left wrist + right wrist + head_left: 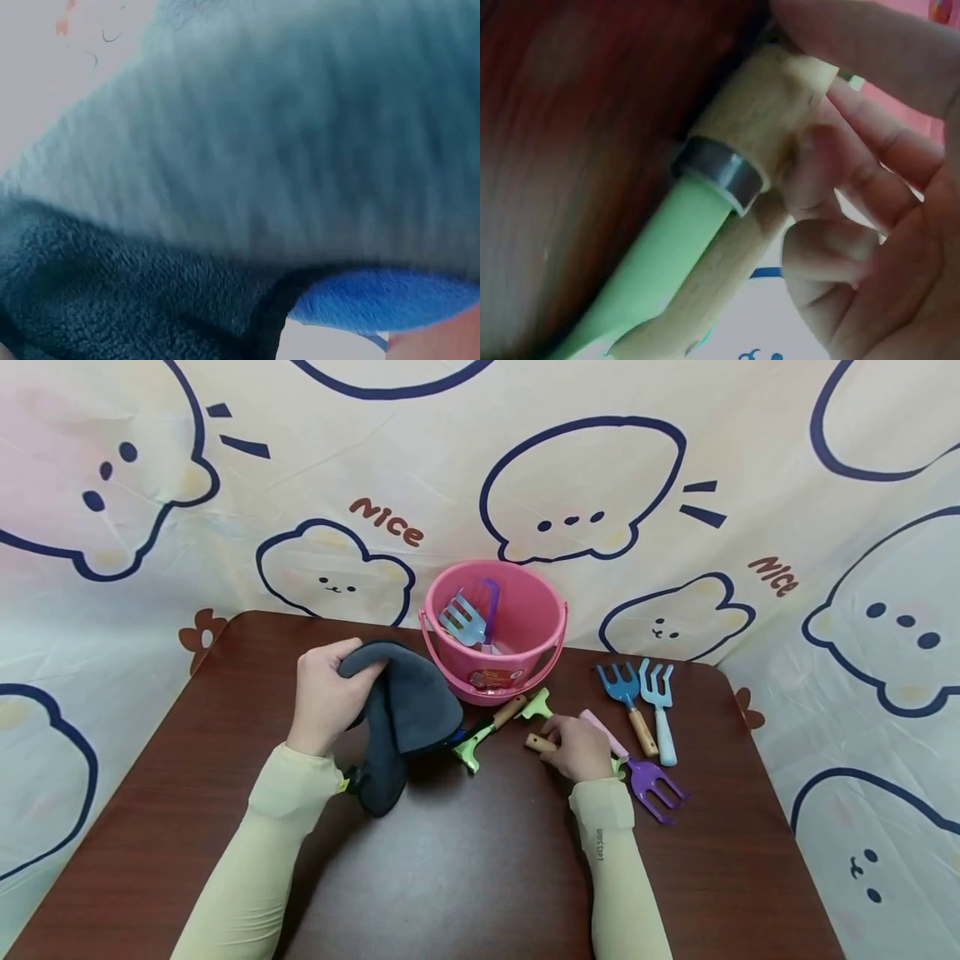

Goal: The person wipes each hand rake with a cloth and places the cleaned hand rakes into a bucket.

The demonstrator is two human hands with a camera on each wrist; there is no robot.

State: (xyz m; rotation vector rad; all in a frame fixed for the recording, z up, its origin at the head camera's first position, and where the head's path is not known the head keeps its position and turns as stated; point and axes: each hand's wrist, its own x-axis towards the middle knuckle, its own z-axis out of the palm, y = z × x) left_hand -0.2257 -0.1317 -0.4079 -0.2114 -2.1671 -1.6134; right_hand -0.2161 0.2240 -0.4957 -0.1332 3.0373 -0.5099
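My left hand grips the folded edge of a dark grey plush cloth with black edging, raised over the left of the table; it fills most of the left wrist view. My right hand pinches a green garden tool by its wooden handle, close to the tabletop. That tool's green shaft shows in the right wrist view, but its head is mostly hidden. Beside this hand lies a purple hand fork with a pink handle. Another green tool with a wooden handle lies near the cloth.
A pink bucket stands at the back, holding a light blue fork and a purple tool. A green tool head lies before it. At right are a blue fork and a pale blue fork. A patterned curtain hangs behind.
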